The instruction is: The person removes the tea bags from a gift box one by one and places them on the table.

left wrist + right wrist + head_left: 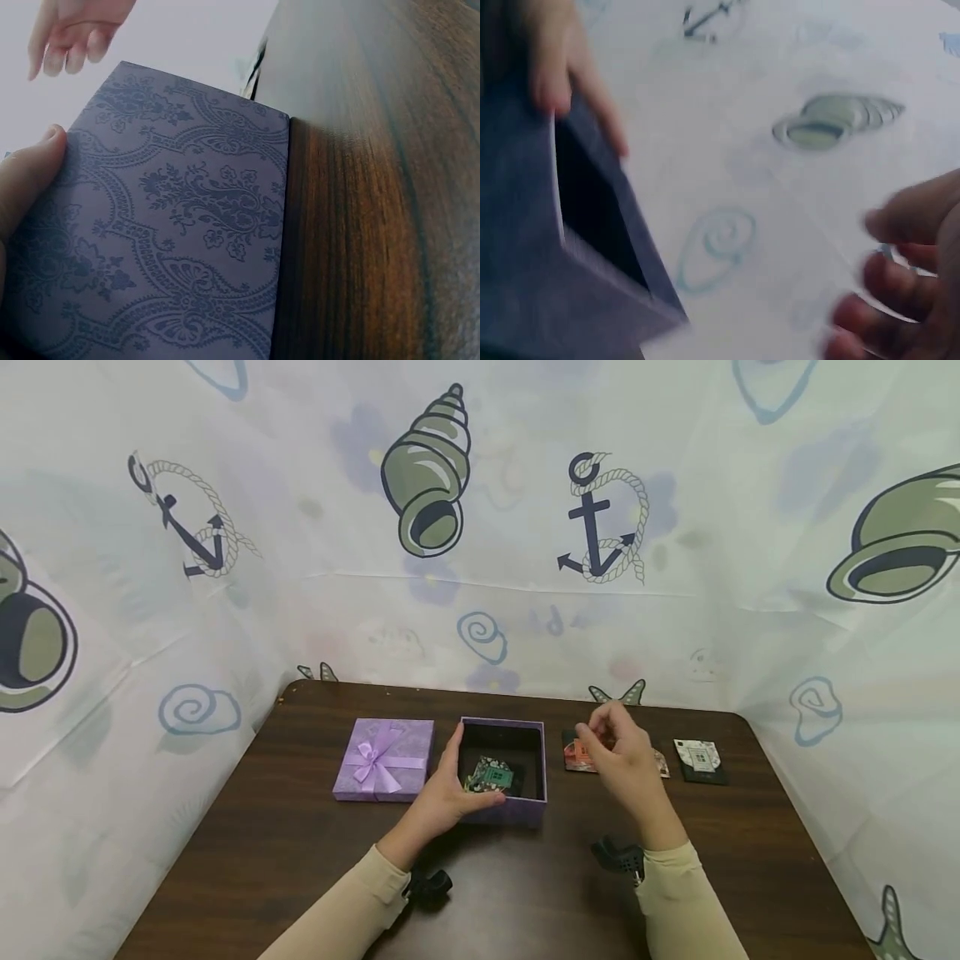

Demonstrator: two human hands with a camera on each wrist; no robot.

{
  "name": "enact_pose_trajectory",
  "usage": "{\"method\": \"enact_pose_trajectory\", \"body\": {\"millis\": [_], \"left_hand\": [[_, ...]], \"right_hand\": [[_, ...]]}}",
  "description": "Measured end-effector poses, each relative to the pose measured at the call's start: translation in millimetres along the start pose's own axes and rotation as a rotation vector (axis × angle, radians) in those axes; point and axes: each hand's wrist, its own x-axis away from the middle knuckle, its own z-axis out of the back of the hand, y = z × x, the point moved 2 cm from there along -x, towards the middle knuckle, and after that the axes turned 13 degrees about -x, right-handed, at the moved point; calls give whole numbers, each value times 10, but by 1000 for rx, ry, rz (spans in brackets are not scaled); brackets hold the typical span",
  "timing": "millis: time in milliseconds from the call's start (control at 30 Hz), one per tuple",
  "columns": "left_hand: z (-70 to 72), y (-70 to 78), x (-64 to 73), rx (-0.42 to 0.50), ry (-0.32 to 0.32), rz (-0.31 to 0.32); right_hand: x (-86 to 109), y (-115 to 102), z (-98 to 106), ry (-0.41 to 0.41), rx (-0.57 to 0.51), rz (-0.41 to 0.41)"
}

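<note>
An open purple gift box [510, 812] with a dark inside stands mid-table. My left hand [444, 793] holds it at the near left corner, thumb along the front rim and fingers along the left side. Inside lies a green floral packet [492, 774]. My right hand [621, 758] is raised right of the box, its fingers loosely bent with nothing visible between them. Behind it lie a red packet [576, 754] and another packet [662, 764], both partly hidden by the hand. The left wrist view shows the box's patterned wall [180, 202] close up.
Left of the box sits its purple lid [386, 760] with a ribbon bow. A white and dark green packet [701, 760] lies at the far right of the brown table [555, 893]. A printed cloth [517, 527] hangs behind and at both sides.
</note>
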Motion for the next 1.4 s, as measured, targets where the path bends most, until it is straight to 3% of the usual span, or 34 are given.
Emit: {"method": "enact_pose_trajectory", "body": {"millis": [133,233,400,500,800,1067,1400], "left_hand": [[-22,-4,1,17,-1,-6],[-25,-5,-12,28,5,-19],[-13,-11,-35,32,0,-35],[-7,-11,-38,28,-4,-30],[10,-4,-14,5,-10,-11],[12,-20,-7,-17,-9,-6],[5,-7,-6,-10,-13,-12]], "right_hand": [[-59,-77,-250,-246,-162,-168],[-148,-77,-428,-368,-244,-301],[-299,-33,-644,-469,-248,-503],[-381,-3,-730,-521,-193,-561],[-570,161,-959,-670,-66,-650],[-778,437,-1193,-986,2,-556],[-797,575,-1229,-1096,118,-507]]}}
